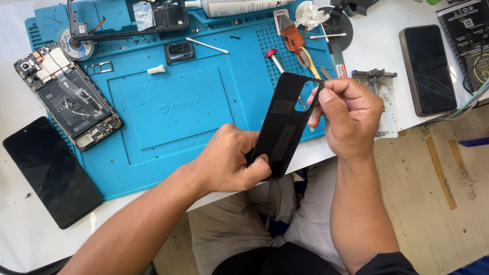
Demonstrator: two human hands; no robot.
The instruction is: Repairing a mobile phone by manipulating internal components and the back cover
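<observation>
Both hands hold a black phone back cover [285,125] in the air, over the near edge of the blue work mat [168,109] and the person's lap. The cover's long axis runs on a slant, from the lower end near the body up and away to the right, with its dull inner face turned to the camera. The left hand [229,163] is closed around the lower end, fingers wrapped over the edge, thumb behind. The right hand [349,119] is closed on the upper right corner, thumb and forefinger pinching the rim at the camera cut-out. So the cover lies between the two hands, the left at the near end, the right at the far end.

On the mat, well to the left, lies an opened phone body [69,99] with its circuit board showing, and a black screen panel [51,170] rests beside it on the white table [23,231]. A phone frame [127,20], a cotton swab [206,46], a small camera part [179,51] and a red-topped screwdriver [274,58] lie farther up the mat. Another phone [428,69] lies face up to the right
</observation>
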